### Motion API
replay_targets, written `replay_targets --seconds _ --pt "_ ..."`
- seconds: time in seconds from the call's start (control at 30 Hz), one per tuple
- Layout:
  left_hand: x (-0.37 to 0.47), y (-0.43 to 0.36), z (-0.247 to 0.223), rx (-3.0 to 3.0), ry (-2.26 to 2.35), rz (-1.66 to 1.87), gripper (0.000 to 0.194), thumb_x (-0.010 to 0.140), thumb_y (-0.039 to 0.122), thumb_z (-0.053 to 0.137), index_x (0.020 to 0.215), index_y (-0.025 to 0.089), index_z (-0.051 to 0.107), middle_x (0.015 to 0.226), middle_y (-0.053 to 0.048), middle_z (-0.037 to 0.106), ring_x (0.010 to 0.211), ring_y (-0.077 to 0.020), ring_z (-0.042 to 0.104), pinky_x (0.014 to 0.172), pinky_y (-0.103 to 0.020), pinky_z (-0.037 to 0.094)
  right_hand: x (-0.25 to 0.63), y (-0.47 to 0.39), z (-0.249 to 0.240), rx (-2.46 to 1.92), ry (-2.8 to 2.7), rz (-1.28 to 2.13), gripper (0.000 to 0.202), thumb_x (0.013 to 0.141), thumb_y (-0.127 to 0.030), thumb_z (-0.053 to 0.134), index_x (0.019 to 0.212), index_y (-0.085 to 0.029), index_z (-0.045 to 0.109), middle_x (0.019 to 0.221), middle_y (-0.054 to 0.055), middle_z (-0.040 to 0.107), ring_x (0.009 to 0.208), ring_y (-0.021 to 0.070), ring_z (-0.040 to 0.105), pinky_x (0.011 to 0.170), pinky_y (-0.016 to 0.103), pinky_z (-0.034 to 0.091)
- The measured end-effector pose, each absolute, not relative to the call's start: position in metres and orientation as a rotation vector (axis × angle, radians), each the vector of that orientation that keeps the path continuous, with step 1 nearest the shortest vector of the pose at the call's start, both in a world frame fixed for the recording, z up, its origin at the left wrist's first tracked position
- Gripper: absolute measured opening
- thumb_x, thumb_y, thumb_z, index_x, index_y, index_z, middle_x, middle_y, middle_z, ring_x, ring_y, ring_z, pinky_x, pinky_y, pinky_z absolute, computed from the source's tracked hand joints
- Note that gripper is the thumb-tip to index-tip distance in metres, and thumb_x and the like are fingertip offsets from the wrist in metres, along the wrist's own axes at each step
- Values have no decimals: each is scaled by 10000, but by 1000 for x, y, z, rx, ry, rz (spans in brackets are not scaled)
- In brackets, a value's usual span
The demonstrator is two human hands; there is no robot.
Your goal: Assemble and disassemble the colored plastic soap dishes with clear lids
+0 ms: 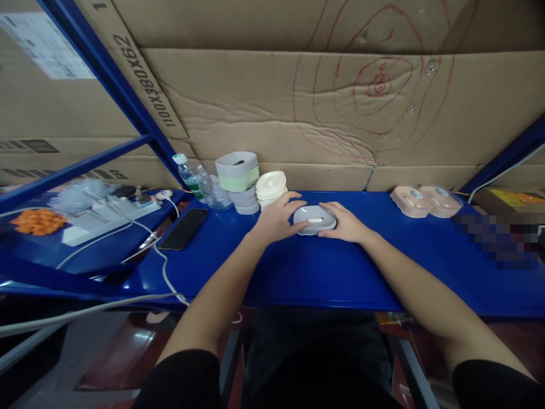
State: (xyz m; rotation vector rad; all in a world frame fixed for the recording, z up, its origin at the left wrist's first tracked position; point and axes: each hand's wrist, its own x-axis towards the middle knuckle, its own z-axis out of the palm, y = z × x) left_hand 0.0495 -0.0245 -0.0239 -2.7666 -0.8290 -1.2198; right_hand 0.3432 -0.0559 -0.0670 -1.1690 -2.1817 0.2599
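A grey oval plastic shell [314,213] with a small white oblong piece at its middle sits low over the blue tabletop. My left hand [279,218] is curled round its left side, the thumb by the front rim. My right hand [346,222] grips the right end between thumb and fingers. Just beyond my left hand is a stack of cream-coloured plastic lids or shells [271,184], partly hidden by that hand. Beside it rises a taller stack of grey and pale green oval shells [238,176].
A black phone [184,229], a plastic bottle [189,177] and clear cups [215,193] stand left. Further left are a power strip [110,218], white cables and orange pieces [38,221]. Two pink shells [426,200] lie at right. Cardboard [255,85] backs the blue table [319,278].
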Motion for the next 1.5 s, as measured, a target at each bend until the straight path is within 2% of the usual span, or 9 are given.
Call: replay_targets --seconds 0.1,0.17,0.43,0.6,0.83,0.97,1.1,1.37,1.5 --pt "58 -29 -32 -2962 -926 -902 905 824 653 825 1542 192 525 1589 -218 529 1403 -381 601 1052 -510 586 340 -58 -64 -1135 -2135 253 1034 757 -814 794 1586 -260 522 1501 199 606 1383 429 616 1160 668 500" --pt "55 -26 -36 -3038 -960 -825 956 840 657 805 1596 189 452 1574 -219 554 1428 -383 584 1132 -543 535 338 -59 -63 -1112 -2120 251 1010 766 -833 770 1572 -270 539 1483 193 620 1373 427 623 1157 677 499" --pt "52 -24 -38 -3087 -963 -802 932 827 529 821 1605 197 430 1548 -208 579 1415 -380 592 1151 -552 520 335 -60 -62 -1113 -2100 260 977 754 -845 770 1512 -251 601 1465 191 642 1355 421 638 1152 663 507" --pt "52 -25 -35 -3098 -985 -776 1022 750 566 893 1600 228 438 1546 -200 574 1414 -389 589 1136 -563 530 333 -60 -60 -1137 -2059 259 937 778 -844 745 1498 -258 610 1459 186 662 1320 425 662 1113 677 524" --pt "50 -20 -35 -3224 -1003 -1103 772 891 608 767 1504 197 540 1490 -185 627 1325 -342 651 1105 -516 552 336 -61 -56 -1101 -1903 225 898 794 -862 707 1461 -268 612 1419 167 695 1294 408 682 1109 642 531" --pt "50 -20 -31 -3100 -952 -1413 732 844 545 821 1432 195 560 1369 -172 682 1154 -295 711 973 -468 607 337 -60 -56 -987 -1869 272 1085 796 -915 648 1635 -276 393 1537 205 614 1401 411 617 1162 628 500" --pt "29 -10 -8 -2568 -765 -1727 756 754 506 892 1360 176 583 1355 -181 663 1301 -354 642 1138 -558 509 342 -58 -57 -954 -1925 358 1206 860 -939 508 1739 -267 30 1681 249 446 1474 406 559 1182 644 481" --pt "-37 43 36 -1698 -1476 -2053 847 738 326 897 1476 221 497 1532 -143 541 1448 -319 533 1222 -496 443 348 -58 -58 -1223 -2311 291 1063 833 -802 731 1666 -226 409 1581 226 581 1440 453 577 1167 695 478" --pt "-45 65 33 -1687 -1580 -2012 855 732 306 887 1485 185 502 1520 -157 562 1456 -316 523 1261 -479 397 346 -59 -60 -1252 -2370 300 1019 843 -788 732 1650 -235 446 1560 209 603 1406 433 608 1145 664 507"
